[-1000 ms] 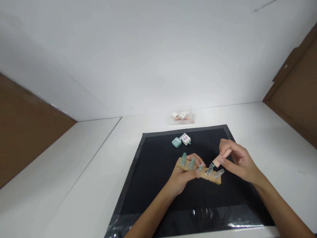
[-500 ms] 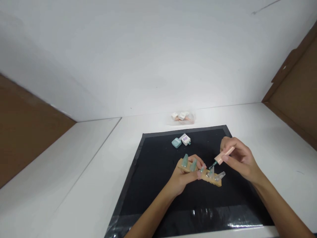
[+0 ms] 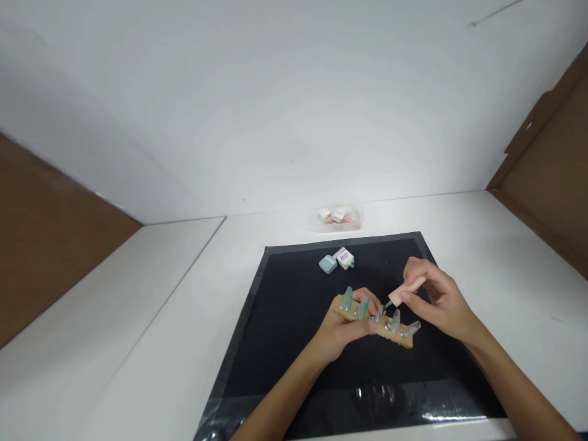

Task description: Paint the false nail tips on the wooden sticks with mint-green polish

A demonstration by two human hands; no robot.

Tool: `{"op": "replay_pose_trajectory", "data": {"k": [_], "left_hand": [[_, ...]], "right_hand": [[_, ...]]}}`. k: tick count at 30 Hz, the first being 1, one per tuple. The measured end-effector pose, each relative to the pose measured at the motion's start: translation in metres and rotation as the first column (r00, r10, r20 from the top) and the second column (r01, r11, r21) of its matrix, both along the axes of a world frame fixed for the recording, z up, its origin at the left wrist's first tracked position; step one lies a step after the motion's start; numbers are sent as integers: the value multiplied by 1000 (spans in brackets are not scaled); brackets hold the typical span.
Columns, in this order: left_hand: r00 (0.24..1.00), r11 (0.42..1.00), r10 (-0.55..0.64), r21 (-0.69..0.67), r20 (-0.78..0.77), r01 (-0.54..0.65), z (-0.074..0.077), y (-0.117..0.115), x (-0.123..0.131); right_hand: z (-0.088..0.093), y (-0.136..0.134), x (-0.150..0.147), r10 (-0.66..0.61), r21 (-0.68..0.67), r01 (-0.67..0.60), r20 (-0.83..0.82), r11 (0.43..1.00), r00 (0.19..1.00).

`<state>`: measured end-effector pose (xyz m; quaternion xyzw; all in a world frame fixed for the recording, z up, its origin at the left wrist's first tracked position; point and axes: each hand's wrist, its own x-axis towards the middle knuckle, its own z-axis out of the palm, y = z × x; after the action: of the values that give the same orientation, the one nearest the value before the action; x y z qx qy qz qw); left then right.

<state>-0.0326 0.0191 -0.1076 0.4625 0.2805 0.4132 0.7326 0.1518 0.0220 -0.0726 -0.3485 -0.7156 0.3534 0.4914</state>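
Observation:
Between its thumb and fingers, my left hand (image 3: 337, 331) grips a tan nail display stand (image 3: 384, 332) carrying several long false nails. The two nails at the left end are green, including this false nail (image 3: 362, 307). At the right end a false nail (image 3: 411, 329) is clear. My right hand (image 3: 438, 300) pinches the pale pink handle of a nail polish brush (image 3: 407, 290). Its green-coated bristles point down-left and are at the middle nail, which shows some green; exact contact is too small to tell.
A green bottle (image 3: 327, 264) and a white bottle (image 3: 345, 258) lie on the black mat (image 3: 285, 294). Behind the mat, a clear plastic box (image 3: 340, 225) holds white and pink items. A white wall stands at the back, with brown panels on both sides.
My right hand has moved left and a little down, bringing the brush from near the fourth nail to the middle one. The stand has shifted slightly right.

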Motion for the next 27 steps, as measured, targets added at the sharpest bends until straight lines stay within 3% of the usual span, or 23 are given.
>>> {"op": "replay_pose_trajectory", "data": {"k": [5,7,11,17,27], "left_hand": [[1000,1000,-8,30,3,8,-1,0,0],[1000,999,-9,43,4,9,-2,0,1],[1000,996,-3,86,-2,3,-4,0,1],[998,986,-2,166,-69,13,-4,0,1],[994,974,6,226,-112,19,-4,0,3]], "right_hand": [[-4,0,3,0,-275,-61,-215,959,977],[-5,1,3,8,-314,-91,-258,945,966],[-9,4,-2,-78,-360,-29,-279,933,957],[-10,2,-9,-160,-383,42,-282,923,946],[1,-2,-14,-276,-279,244,-83,929,957]]}}
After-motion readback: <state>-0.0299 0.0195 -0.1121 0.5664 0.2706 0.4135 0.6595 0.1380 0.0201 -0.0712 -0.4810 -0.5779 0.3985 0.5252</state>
